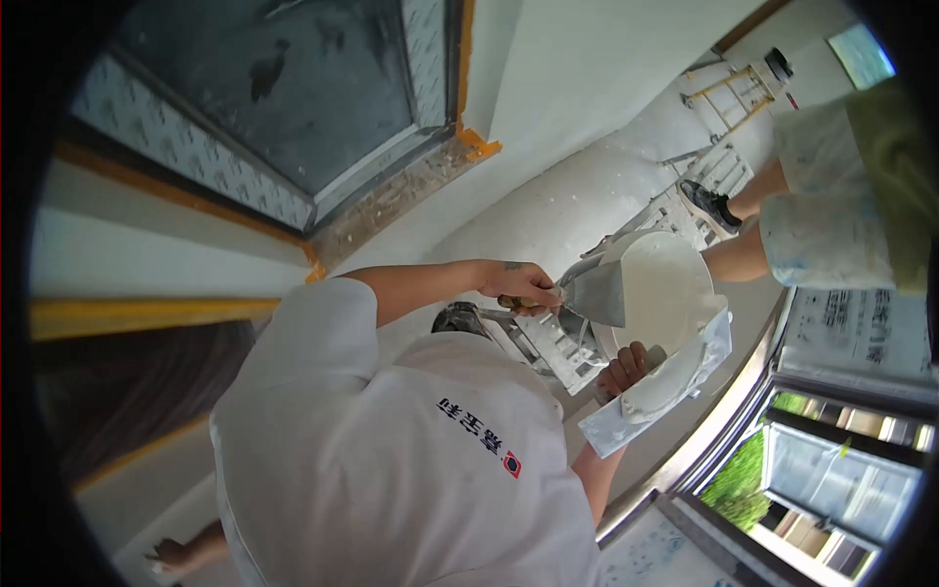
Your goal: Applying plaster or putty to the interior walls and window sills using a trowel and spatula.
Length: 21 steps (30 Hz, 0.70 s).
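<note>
We find the room evenly lit, with soft shadows; the brightest daylight shows at the window [831,479] in the lower right. The glass pane [293,117] at upper left is dim, with smudgy reflections. Straight edges bow toward a black rim. We see the scraper [599,295] fairly crisply, the ladder [732,103] at upper right more softly.

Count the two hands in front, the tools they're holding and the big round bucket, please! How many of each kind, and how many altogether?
Hands, the left hand and the right hand: 2
Wide-bladed scraper, in the left: 1
Flat trowel, in the right: 1
Round bucket: 1
Total: 5
</note>
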### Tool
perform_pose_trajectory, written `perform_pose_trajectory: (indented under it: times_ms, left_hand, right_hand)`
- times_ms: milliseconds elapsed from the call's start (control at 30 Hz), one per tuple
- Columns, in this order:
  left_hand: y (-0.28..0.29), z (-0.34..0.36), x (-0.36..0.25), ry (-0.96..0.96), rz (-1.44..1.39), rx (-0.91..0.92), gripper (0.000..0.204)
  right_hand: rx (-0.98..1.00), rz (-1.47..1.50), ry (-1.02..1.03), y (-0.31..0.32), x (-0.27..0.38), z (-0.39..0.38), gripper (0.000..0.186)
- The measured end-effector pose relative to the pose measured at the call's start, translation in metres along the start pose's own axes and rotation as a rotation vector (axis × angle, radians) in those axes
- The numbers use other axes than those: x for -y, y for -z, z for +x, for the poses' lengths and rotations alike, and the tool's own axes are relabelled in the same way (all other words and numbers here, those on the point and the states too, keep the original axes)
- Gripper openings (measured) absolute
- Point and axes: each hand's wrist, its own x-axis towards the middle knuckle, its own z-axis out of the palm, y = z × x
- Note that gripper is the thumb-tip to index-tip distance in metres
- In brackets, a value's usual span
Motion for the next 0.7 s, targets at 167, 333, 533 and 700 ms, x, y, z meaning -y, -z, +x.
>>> perform_pose_trajectory:
  times_ms: [167, 333, 533, 700]
  left_hand:
    - [-0.035, -0.041, 0.13, 0.19, 0.041, -0.443, 0.041]
    - [-0.083, -0.067, 0.285, 0.231, 0.392, -0.79, 0.044]
    - [-0.201, -0.12, 0.343, 0.488, 0.708, -1.03, 0.036]
    - [-0.274, -0.158, 0.364, 0.512, 0.474, -1.274, 0.033]
  right_hand:
    - [0.077, -0.008, -0.27, 0.012, -0.003, 0.005, 0.026]
    - [0.07, 0.027, -0.485, 0.028, -0.019, -0.005, 0.026]
    - [-0.054, 0.125, -0.685, 0.057, -0.068, -0.025, 0.027]
    - [-0.191, 0.212, -0.797, 0.065, -0.119, -0.034, 0.025]
